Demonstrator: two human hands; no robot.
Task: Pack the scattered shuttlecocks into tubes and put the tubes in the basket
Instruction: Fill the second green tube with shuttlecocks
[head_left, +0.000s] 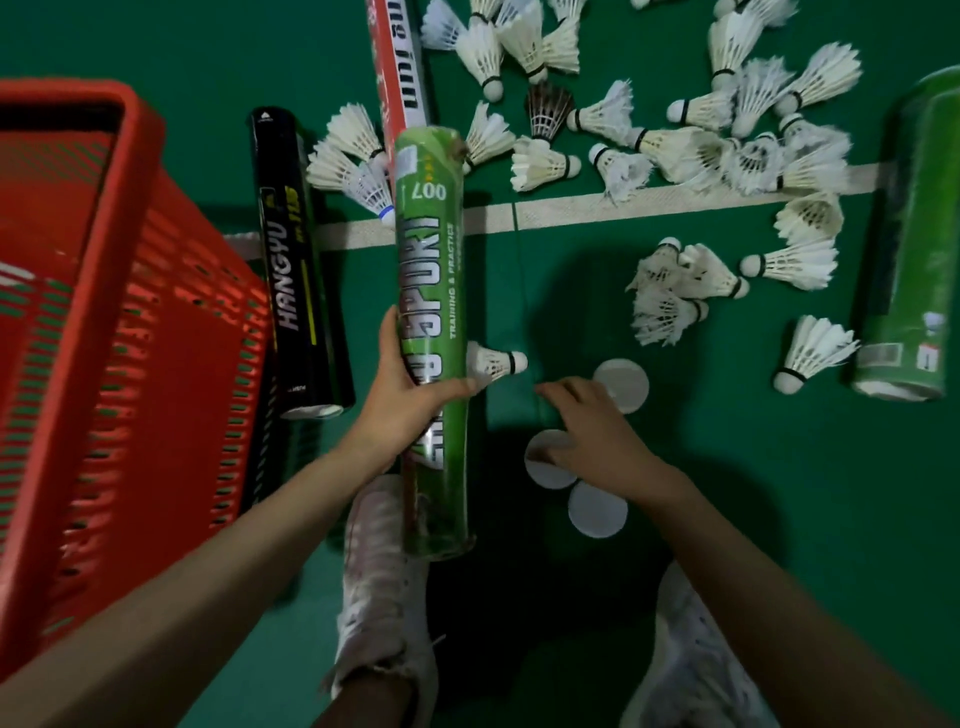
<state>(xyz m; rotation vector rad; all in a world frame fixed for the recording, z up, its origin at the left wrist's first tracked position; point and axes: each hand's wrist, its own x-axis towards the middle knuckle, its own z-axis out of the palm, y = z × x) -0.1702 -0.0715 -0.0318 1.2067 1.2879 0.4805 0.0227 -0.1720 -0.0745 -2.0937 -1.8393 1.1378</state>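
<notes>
Green court floor (727, 467), crossed by one white line (571, 210) running from nine to three o'clock.
- Nine o'clock: red basket (140, 171), with a black tube (298, 270) lying just beside it.
- Twelve o'clock: red-and-white tube (400, 67), lying flat.
- Three o'clock: green tube (914, 249), lying flat.
- Twelve to two o'clock: scattered white shuttlecocks (727, 140), many touching; one dark-feathered shuttlecock (548, 111) among them.
- Two o'clock, nearer: cluster of three shuttlecocks (675, 291).
- Centre: single shuttlecock (496, 362) on its side.
- Five o'clock: three round white lids (597, 512), close together.
- Six o'clock: two white shoes (384, 597), standing well apart.
</notes>
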